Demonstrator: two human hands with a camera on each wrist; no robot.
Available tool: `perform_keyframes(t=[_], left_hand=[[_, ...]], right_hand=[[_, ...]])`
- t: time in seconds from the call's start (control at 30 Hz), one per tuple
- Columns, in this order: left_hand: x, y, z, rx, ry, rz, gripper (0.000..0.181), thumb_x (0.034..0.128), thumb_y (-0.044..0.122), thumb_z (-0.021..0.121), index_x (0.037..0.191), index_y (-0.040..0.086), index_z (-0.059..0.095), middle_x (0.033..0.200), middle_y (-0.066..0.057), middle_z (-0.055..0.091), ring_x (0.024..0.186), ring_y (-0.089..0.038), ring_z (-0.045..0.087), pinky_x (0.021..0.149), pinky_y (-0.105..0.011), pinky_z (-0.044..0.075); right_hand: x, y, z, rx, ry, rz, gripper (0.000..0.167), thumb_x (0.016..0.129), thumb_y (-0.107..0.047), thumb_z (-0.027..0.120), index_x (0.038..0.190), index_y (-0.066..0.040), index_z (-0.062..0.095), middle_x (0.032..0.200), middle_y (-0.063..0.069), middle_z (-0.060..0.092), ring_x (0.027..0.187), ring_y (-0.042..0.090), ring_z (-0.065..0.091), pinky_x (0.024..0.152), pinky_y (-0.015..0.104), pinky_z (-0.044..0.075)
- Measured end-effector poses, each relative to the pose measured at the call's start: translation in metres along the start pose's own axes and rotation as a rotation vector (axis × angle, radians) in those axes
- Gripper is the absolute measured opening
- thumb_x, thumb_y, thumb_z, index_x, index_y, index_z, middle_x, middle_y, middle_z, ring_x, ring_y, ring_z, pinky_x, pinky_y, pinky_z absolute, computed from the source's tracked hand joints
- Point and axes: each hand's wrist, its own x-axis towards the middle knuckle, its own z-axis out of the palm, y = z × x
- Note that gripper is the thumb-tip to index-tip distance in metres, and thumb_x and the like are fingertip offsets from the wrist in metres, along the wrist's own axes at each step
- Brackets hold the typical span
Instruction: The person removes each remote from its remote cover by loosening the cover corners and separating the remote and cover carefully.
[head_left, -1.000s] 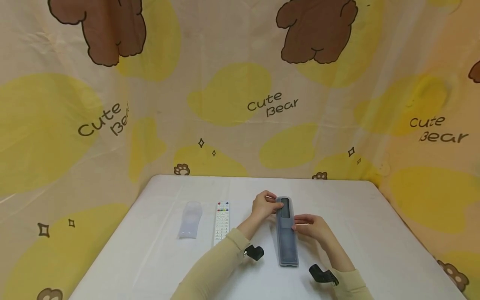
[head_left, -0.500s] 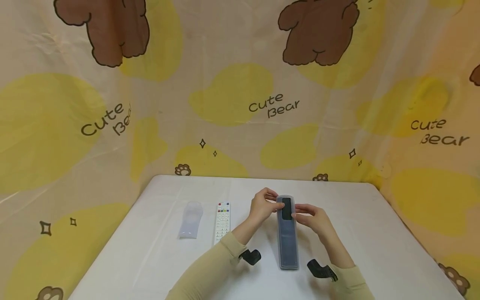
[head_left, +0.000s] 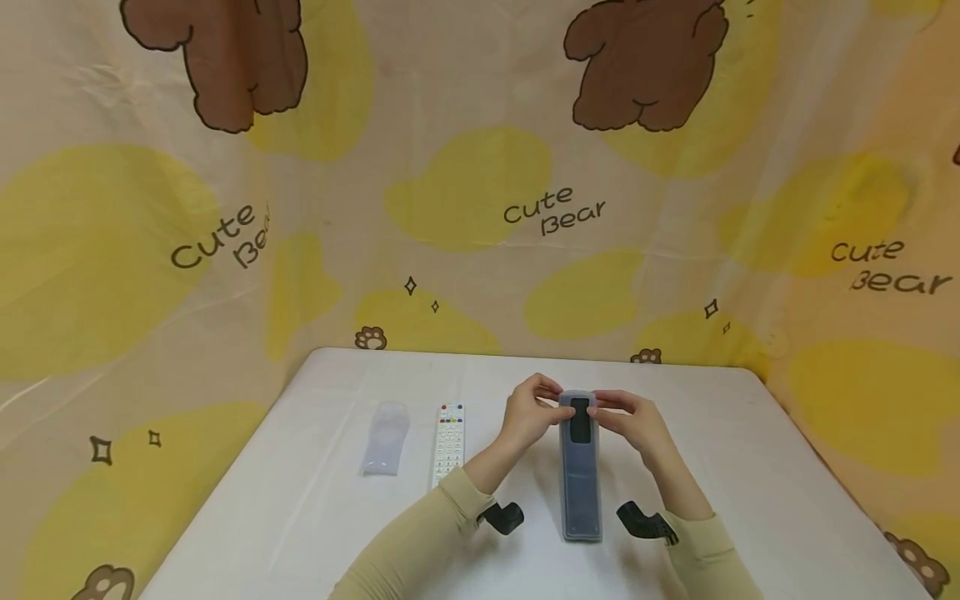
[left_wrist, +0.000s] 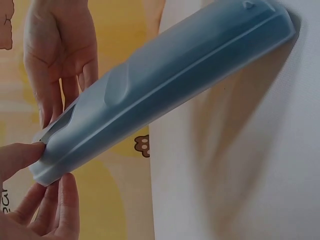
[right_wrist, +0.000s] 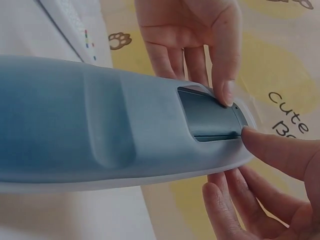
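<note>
A long dark remote in a translucent bluish sleeve [head_left: 581, 483] is held at its far end by both hands, and its near end is low over the white table. The left hand [head_left: 531, 412] pinches the left side, thumb on top beside the sleeve's opening. From the right, the right hand [head_left: 636, 421] pinches the same end. In the right wrist view, the dark remote surface [right_wrist: 212, 116] shows through the cut-out, with both thumbs at its edge and fingers beneath. The left wrist view shows the sleeve [left_wrist: 165, 75] tilted, its far end raised.
A white remote [head_left: 449, 442] with coloured buttons lies left of the left forearm. Farther left lies an empty translucent sleeve [head_left: 386, 439]. A patterned cloth [head_left: 465, 275] hangs behind the white table [head_left: 300, 500].
The right hand has slid up along the sleeve to its far end, level with the left hand. The dark patch in the opening looks slightly larger than at first.
</note>
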Motion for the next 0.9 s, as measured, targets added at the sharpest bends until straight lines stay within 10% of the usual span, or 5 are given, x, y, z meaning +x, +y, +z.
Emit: perform_keyframes(t=[0.9], left_hand=[[-0.007, 0.009, 0.004, 0.100, 0.010, 0.073, 0.029, 0.0715, 0.013, 0.081, 0.095, 0.015, 0.065, 0.092, -0.001, 0.070, 0.067, -0.006, 0.061, 0.060, -0.020, 0.053]], right_hand=[[-0.001, -0.011, -0.011, 0.007, -0.011, -0.007, 0.047, 0.088, -0.031, 0.067, 0.124, -0.002, 0.061, 0.122, 0.019, 0.063, 0.111, 0.033, 0.062, 0.101, 0.063, 0.036]])
